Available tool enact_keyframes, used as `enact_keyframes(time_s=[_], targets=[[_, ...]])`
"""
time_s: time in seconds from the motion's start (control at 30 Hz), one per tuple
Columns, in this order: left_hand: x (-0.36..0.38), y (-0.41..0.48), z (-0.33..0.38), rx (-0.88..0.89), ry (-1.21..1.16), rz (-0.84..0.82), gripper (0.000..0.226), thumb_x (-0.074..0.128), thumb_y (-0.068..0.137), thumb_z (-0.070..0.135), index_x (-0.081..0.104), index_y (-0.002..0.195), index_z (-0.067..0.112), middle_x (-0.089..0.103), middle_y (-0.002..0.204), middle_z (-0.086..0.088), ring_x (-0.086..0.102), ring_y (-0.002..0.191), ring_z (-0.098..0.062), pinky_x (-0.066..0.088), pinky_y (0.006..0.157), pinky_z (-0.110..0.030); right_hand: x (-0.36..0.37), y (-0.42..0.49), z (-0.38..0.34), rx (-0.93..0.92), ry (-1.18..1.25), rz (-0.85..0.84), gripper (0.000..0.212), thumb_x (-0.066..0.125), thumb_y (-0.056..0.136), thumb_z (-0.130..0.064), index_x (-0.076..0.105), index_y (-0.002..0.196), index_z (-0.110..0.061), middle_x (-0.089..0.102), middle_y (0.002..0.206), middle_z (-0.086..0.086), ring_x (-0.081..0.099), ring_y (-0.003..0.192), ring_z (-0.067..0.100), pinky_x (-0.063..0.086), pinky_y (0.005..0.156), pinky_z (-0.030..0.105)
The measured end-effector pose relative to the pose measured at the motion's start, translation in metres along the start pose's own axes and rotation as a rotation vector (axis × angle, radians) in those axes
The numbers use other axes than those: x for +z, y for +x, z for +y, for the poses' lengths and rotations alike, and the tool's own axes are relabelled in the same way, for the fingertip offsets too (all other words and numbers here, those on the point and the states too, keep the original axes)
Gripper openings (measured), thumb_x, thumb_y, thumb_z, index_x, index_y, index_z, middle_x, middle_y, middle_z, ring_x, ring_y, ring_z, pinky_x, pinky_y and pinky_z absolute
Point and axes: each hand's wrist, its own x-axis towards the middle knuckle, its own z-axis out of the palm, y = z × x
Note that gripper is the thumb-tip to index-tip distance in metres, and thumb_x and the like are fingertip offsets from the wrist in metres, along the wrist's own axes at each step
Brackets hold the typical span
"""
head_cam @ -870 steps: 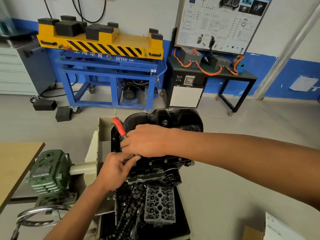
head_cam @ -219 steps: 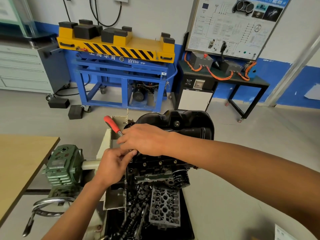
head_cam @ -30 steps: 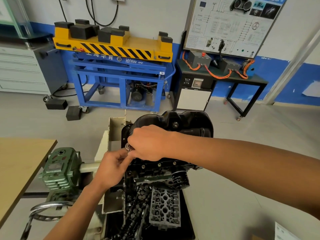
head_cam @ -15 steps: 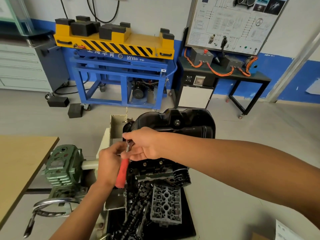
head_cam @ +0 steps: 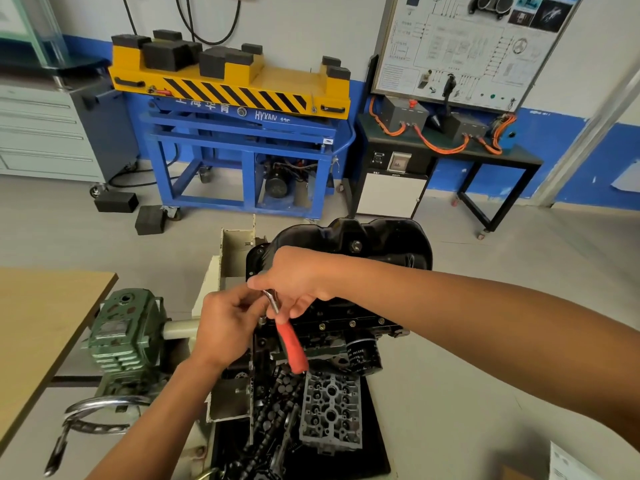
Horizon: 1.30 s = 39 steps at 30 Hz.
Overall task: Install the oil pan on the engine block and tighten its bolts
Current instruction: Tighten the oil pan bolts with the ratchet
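We're looking down on the black stamped-metal oil pan (head_cam: 381, 240), which sits on top of the dark engine block (head_cam: 346, 327), its flange lying along the block's upper edge. A row of small bolts (head_cam: 352, 323) shows in the block face just below the pan's near edge.

At the pan's near-left corner, both hands meet on the red-handled ratchet wrench (head_cam: 292, 344). The right hand (head_cam: 294, 278) comes in over the pan, with its fingers curled round the wrench's bare steel shank just under the head. The red grip hangs down and away from the pan, across the front of the block. The left hand (head_cam: 225, 327) is just left of that corner. Its fingers are bunched together and pinch at the wrench's head end, though exactly what they close on is hidden behind them.

Below the pan, in front of the block, a grey cast cylinder head (head_cam: 330, 410) lies flat among dark loose parts. Left of the pan we see a green cast gearbox (head_cam: 121, 334) with a chrome handwheel (head_cam: 100, 410). Well beyond the pan stands a yellow-and-blue lift table (head_cam: 242, 98).
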Motion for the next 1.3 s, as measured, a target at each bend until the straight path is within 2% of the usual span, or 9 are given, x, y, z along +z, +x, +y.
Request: enact_keyframes(time_s=[0.2,0.3,0.4,0.63,0.77,0.87,0.97,1.13,1.3], targets=[[-0.008,-0.001,-0.003,0.08,-0.022,-0.081,0.005,0.069,0.087,0.024,0.074,0.089,0.024,0.067,0.063,0.001,0.058,0.051,-0.023,0.046,0.049,-0.038,0.0,-0.009,-0.014,-0.14,-0.494,0.063,0.027,0.055,0.1,-0.026,0.062,0.088,-0.002,0.074,0.085,0.014,0.072,0.072,0.026,0.057,0.059,0.022],[-0.009,-0.001,-0.005,0.103,-0.01,-0.106,0.009,0.07,0.088,0.021,0.077,0.09,0.015,0.068,0.064,0.004,0.056,0.051,-0.02,0.046,0.048,-0.031,0.006,-0.023,-0.022,-0.331,-0.981,0.053,0.01,0.053,0.099,-0.023,0.061,0.094,-0.018,0.055,0.068,-0.009,0.051,0.062,0.01,0.033,0.045,0.017],[-0.011,-0.001,-0.007,0.095,-0.016,-0.123,0.015,0.068,0.09,0.019,0.078,0.092,0.007,0.068,0.065,-0.001,0.056,0.051,-0.024,0.045,0.049,-0.031,0.009,-0.017,-0.02,-0.401,-1.188,0.139,0.017,0.06,0.096,-0.016,0.064,0.082,-0.008,0.051,0.053,-0.006,0.056,0.055,0.01,0.033,0.041,0.018],[-0.01,-0.004,0.001,0.118,-0.047,-0.151,0.024,0.065,0.091,0.016,0.068,0.087,0.04,0.06,0.056,0.007,0.046,0.045,-0.011,0.036,0.047,-0.019,0.014,-0.019,-0.009,-0.413,-0.992,0.288,0.041,0.067,0.083,0.0,0.034,0.064,-0.014,0.041,0.063,0.002,0.041,0.052,0.014,0.028,0.043,0.026],[-0.01,-0.003,0.001,0.136,-0.051,-0.153,0.021,0.061,0.092,0.019,0.066,0.087,0.039,0.063,0.058,-0.004,0.053,0.046,-0.027,0.045,0.046,-0.038,0.02,-0.023,-0.006,-0.451,-1.034,0.342,0.019,0.063,0.085,-0.001,0.048,0.086,-0.013,0.029,0.069,-0.001,0.029,0.054,0.014,0.025,0.046,0.029],[-0.01,-0.003,-0.002,0.133,-0.069,-0.15,0.026,0.061,0.092,0.017,0.065,0.092,0.043,0.062,0.057,0.0,0.051,0.045,-0.023,0.043,0.046,-0.03,0.019,-0.021,-0.003,-0.488,-1.067,0.342,0.018,0.063,0.084,0.001,0.053,0.093,-0.012,0.026,0.068,-0.001,0.025,0.052,0.014,0.028,0.049,0.032],[-0.01,-0.003,-0.005,0.109,-0.077,-0.151,0.018,0.062,0.093,0.018,0.07,0.093,0.034,0.061,0.058,0.0,0.05,0.048,-0.022,0.042,0.047,-0.029,0.012,-0.015,-0.002,-0.538,-1.122,0.336,0.024,0.063,0.086,-0.001,0.044,0.081,-0.015,0.031,0.066,-0.002,0.032,0.053,0.015,0.024,0.046,0.03],[-0.011,-0.004,-0.016,0.029,-0.074,-0.157,0.028,0.062,0.093,0.03,0.077,0.092,0.006,0.069,0.073,-0.022,0.062,0.064,-0.046,0.052,0.059,-0.054,0.002,0.002,-0.002,-0.728,-1.264,0.223,0.005,0.059,0.089,-0.013,0.064,0.089,-0.016,0.062,0.086,-0.002,0.061,0.079,0.021,0.05,0.062,0.038],[-0.013,-0.009,-0.014,0.023,-0.072,-0.169,0.026,0.062,0.093,0.034,0.078,0.098,0.014,0.066,0.069,-0.022,0.059,0.06,-0.043,0.05,0.057,-0.052,-0.013,0.01,0.008,-1.095,-1.34,0.112,0.02,0.057,0.095,-0.012,0.071,0.109,-0.015,0.067,0.104,-0.001,0.06,0.092,0.02,0.045,0.077,0.037]])
